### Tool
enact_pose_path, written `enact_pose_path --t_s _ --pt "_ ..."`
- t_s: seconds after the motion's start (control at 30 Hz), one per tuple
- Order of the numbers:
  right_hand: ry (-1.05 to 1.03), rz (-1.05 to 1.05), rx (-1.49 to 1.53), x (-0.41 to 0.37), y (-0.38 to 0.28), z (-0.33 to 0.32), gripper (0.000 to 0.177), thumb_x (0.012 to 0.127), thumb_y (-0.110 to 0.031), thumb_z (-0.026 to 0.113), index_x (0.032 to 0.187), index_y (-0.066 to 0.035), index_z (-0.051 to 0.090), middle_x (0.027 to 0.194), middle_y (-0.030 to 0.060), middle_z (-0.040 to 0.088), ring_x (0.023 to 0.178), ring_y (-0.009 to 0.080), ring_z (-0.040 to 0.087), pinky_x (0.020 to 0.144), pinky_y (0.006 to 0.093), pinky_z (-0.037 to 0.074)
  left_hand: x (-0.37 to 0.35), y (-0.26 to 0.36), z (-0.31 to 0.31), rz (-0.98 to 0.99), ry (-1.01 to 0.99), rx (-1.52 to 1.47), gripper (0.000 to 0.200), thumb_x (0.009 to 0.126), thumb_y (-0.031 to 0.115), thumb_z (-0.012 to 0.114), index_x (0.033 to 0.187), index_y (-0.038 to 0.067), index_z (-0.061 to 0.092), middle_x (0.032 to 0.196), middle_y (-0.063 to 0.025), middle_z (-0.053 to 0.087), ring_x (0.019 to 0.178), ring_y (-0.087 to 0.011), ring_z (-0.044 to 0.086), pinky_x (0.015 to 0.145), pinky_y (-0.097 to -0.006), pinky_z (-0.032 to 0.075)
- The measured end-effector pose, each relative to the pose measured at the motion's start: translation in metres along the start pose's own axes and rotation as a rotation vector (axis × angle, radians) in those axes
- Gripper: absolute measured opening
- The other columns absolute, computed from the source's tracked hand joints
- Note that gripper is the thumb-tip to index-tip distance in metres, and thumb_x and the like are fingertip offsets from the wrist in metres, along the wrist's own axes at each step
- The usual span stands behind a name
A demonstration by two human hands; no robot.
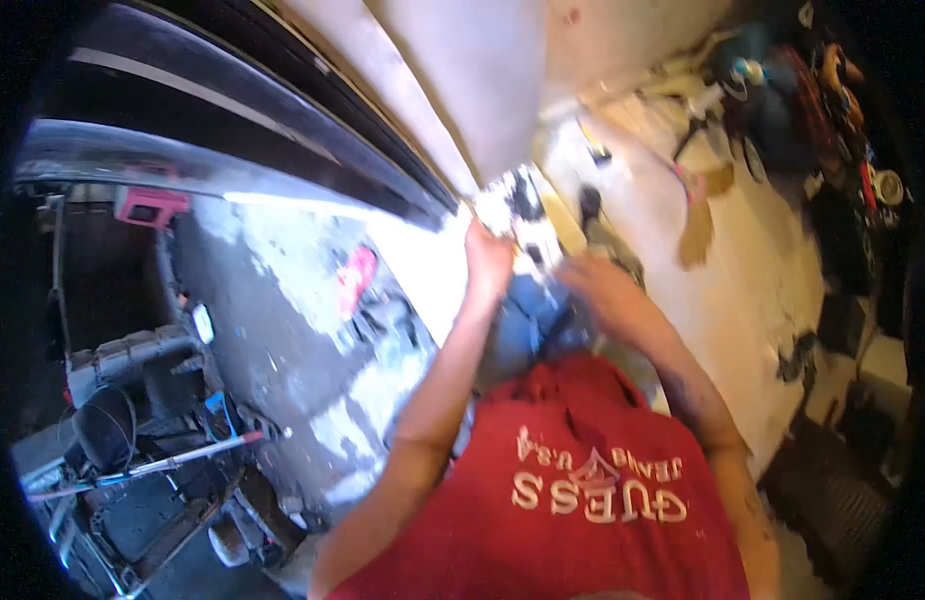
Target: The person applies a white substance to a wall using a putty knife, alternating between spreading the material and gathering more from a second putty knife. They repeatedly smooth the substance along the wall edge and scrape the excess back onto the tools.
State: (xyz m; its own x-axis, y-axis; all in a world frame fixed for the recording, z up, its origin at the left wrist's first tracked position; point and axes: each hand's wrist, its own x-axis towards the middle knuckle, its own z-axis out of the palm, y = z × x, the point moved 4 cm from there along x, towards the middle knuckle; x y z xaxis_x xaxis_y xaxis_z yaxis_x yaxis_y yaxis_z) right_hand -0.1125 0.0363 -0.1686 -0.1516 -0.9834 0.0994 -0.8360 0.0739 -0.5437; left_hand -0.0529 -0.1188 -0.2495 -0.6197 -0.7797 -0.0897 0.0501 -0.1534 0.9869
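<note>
My left hand [490, 262] is raised in front of me at the middle of the head view, its fingers closed at the edge of a cluttered, overexposed white patch. What it holds, if anything, is too small and bright to make out. Just right of it, my right hand [601, 285] reaches inward, blurred, with its fingertips hard to separate from the things behind. Between and beyond the hands lie a yellowish strip [561, 218] and small black and white items [524, 197]. Blue cloth [531, 312] shows below the hands, above my red shirt.
Dark metal-like panels [253, 110] slant across the upper left. A pink box [151, 206] and a pink object [356, 277] are on the left. Chair parts and metal frames [143, 465] crowd the lower left. A brush-like brown item [696, 235] and piled clutter [783, 110] are on the right.
</note>
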Motion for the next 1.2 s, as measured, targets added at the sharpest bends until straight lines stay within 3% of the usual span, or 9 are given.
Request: enact_pose_path --t_s 0.07,0.17,0.3,0.4,0.53,0.6,0.77,1.03,1.2 --pt "-0.181 0.149 0.281 -0.008 0.008 -0.005 0.032 0.063 0.006 0.046 0.094 -0.003 0.051 0.088 0.0146 0.05 0.085 0.0308 0.051 0.074 0.0331 0.041 0.002 0.008 0.007 -0.064 0.013 -0.185 0.031 0.074 -0.012 0.05 0.104 -0.003 0.05 0.096 -0.0069 0.057 0.084 -0.0134 0.054 0.074 -0.0253 0.044" --pt "-0.115 0.072 0.416 -0.011 0.004 -0.041 0.046 0.057 0.014 0.045 0.1 -0.002 0.051 0.096 0.0123 0.053 0.091 0.0248 0.052 0.082 0.0298 0.04 0.006 0.011 0.005 -0.129 0.013 -0.136 0.03 0.075 -0.01 0.051 0.104 -0.003 0.05 0.095 -0.006 0.058 0.083 -0.0128 0.054 0.074 -0.0243 0.044" --pt "0.146 0.335 0.959 -0.028 0.042 -0.075 0.057 0.057 0.017 0.044 0.11 -0.002 0.047 0.104 0.0053 0.051 0.1 0.0155 0.047 0.088 0.0268 0.036 -0.001 0.003 0.005 -0.215 -0.181 -0.051 0.032 0.075 -0.007 0.054 0.106 -0.001 0.049 0.094 -0.0054 0.057 0.083 -0.0123 0.053 0.073 -0.0238 0.044" --pt "0.608 0.491 1.335 -0.031 0.06 -0.074 0.056 0.059 0.017 0.042 0.112 -0.001 0.044 0.106 0.0066 0.05 0.1 0.0163 0.047 0.088 0.0266 0.035 -0.023 -0.013 0.002 -0.241 -0.217 -0.083 0.032 0.075 -0.005 0.056 0.106 0.0 0.049 0.095 -0.006 0.057 0.084 -0.0125 0.054 0.074 -0.0247 0.044" --pt "0.655 0.287 0.788 0.031 0.028 -0.097 0.054 0.06 0.017 0.039 0.11 -0.001 0.044 0.109 0.0104 0.05 0.1 0.0203 0.048 0.088 0.0313 0.037 -0.067 -0.062 -0.007 -0.421 -0.142 -0.124 0.024 0.074 -0.001 0.059 0.098 0.003 0.055 0.084 -0.0005 0.059 0.073 -0.0087 0.051 0.064 -0.0234 0.042" --pt "0.754 0.0 0.309 0.071 0.001 -0.111 0.05 0.062 0.014 0.039 0.108 -0.004 0.047 0.106 0.0117 0.05 0.099 0.0245 0.048 0.087 0.0335 0.037 -0.088 -0.076 -0.006 -0.468 -0.121 -0.085 0.02 0.073 0.0 0.06 0.093 0.003 0.057 0.079 0.0 0.059 0.068 -0.0085 0.051 0.06 -0.0242 0.042" --pt "0.953 -0.308 -0.443 0.142 -0.077 -0.131 0.036 0.067 0.0 0.051 0.102 -0.01 0.053 0.106 0.0069 0.048 0.097 0.0227 0.045 0.084 0.0383 0.032 -0.087 -0.066 -0.006 -0.177 -0.153 -0.083 0.023 0.074 -0.001 0.057 0.097 0.0 0.054 0.088 -0.003 0.06 0.078 -0.0106 0.053 0.071 -0.0249 0.042" --pt "1.101 -0.374 -0.679 0.176 -0.08 -0.119 0.035 0.066 -0.008 0.058 0.1 -0.012 0.055 0.102 0.0026 0.049 0.093 0.02 0.043 0.078 0.0382 0.031 -0.081 -0.08 -0.059 -0.295 -0.15 0.008 0.033 0.074 -0.003 0.057 0.105 0.001 0.048 0.094 -0.0042 0.057 0.084 -0.0114 0.053 0.075 -0.0244 0.043" --pt "1.095 -0.36 -0.707 0.176 -0.079 -0.102 0.034 0.067 -0.01 0.056 0.1 -0.014 0.055 0.102 0.0019 0.049 0.093 0.0193 0.042 0.078 0.0388 0.031 -0.076 -0.089 -0.06 -0.355 -0.194 -0.225 0.03 0.074 -0.007 0.053 0.102 0.001 0.05 0.095 -0.0036 0.057 0.085 -0.0112 0.053 0.076 -0.0238 0.042"
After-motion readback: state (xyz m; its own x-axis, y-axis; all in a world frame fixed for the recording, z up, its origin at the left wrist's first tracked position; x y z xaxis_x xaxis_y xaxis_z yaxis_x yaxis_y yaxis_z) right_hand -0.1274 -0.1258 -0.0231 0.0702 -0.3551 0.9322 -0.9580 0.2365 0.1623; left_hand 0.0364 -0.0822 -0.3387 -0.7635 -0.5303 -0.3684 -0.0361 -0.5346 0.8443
